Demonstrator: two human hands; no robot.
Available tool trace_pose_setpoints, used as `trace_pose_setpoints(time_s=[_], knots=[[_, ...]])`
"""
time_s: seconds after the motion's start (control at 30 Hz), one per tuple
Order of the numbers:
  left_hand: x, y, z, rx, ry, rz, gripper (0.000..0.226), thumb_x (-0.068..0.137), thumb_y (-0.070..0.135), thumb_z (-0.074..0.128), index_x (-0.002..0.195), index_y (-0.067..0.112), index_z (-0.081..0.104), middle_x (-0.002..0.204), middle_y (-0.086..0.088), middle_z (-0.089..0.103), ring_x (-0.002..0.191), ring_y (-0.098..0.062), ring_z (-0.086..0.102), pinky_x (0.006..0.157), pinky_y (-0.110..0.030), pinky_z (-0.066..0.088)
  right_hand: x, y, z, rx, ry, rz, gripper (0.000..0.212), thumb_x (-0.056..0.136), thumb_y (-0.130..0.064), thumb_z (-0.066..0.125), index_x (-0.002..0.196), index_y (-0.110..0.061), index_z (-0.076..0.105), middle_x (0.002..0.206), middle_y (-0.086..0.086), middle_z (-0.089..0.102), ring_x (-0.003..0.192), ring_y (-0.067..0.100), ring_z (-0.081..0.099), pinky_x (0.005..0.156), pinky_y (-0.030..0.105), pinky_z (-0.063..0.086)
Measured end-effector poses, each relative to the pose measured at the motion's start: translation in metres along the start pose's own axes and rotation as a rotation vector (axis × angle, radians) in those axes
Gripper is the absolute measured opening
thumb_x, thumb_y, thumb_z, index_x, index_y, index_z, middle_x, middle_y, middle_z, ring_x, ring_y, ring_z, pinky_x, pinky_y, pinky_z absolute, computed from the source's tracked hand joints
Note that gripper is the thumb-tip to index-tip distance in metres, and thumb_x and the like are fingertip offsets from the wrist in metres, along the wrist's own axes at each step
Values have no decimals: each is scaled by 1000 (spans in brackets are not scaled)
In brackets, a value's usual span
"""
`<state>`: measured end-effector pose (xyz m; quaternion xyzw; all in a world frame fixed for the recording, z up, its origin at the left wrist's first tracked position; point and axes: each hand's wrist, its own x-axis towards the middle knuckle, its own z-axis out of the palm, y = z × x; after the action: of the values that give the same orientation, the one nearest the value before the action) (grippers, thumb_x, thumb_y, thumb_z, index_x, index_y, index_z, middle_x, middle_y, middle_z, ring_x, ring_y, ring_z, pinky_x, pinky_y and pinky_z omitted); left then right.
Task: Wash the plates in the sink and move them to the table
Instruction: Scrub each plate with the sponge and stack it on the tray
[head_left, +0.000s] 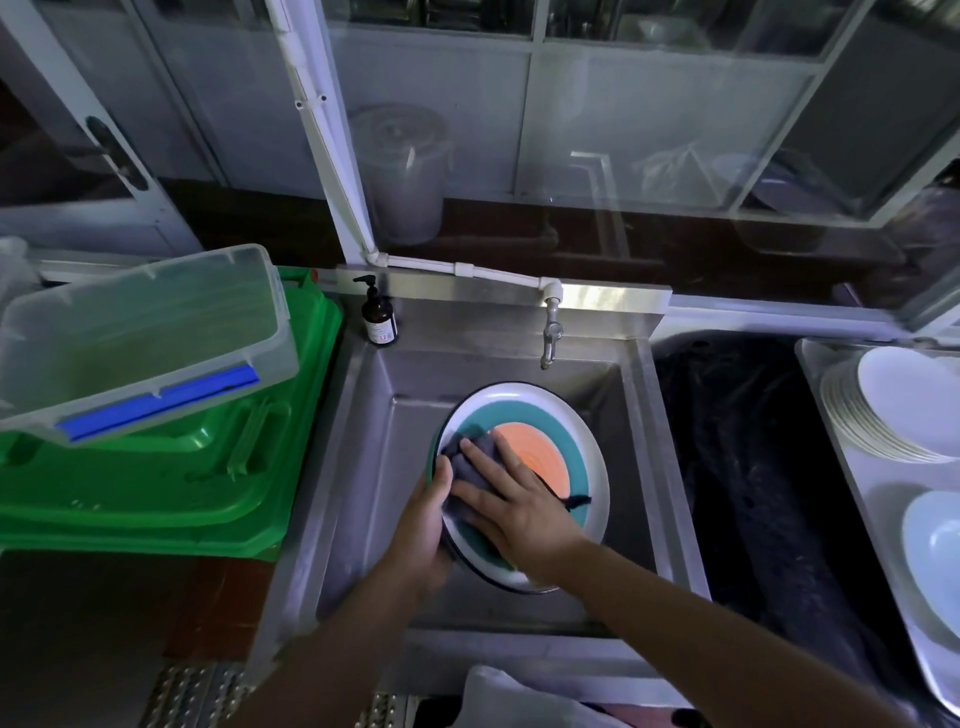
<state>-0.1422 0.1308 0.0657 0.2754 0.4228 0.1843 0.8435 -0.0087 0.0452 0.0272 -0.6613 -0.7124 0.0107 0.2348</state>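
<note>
A round plate (561, 441) with a white rim, a teal ring and an orange centre is held tilted over the steel sink (374, 431). My left hand (423, 525) grips the plate's left edge, thumb on top. My right hand (511, 501) lies flat with straight fingers on a dark grey cloth (470, 452) and presses it against the plate's face. A tap (551, 332) hangs over the back of the sink; no water shows.
A brown pump bottle (379, 317) stands at the sink's back left corner. Green crates (171, 467) with a clear plastic box (140, 332) on top stand to the left. On the right a tray (852, 467) holds stacked white plates (893, 405) and a pale bowl (935, 551).
</note>
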Motion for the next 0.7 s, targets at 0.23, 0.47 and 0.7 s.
trace_pose_setpoints(time_s=[0.23,0.47,0.7], knots=[[-11,14,-2,44,-70,180,48,95,19,64,142,11,56,132,-21,66,120,-39,65,100,-52,53,41,31,-8,35,237,351,43,107,-36,42,142,-14,56,154,18,45,148,44,29,117,57,32],[-5,21,9,-55,108,196,39,94,3,56,132,4,62,123,-24,69,103,-39,71,79,-45,61,7,24,-17,142,-78,697,68,95,-52,21,144,-17,53,153,15,42,144,41,31,117,49,32],[11,23,5,-193,318,48,19,98,6,51,109,4,66,103,-20,70,90,-35,67,85,-45,54,-22,-21,-30,147,-364,274,69,82,-69,60,140,-33,51,146,-4,49,133,22,45,110,41,40]])
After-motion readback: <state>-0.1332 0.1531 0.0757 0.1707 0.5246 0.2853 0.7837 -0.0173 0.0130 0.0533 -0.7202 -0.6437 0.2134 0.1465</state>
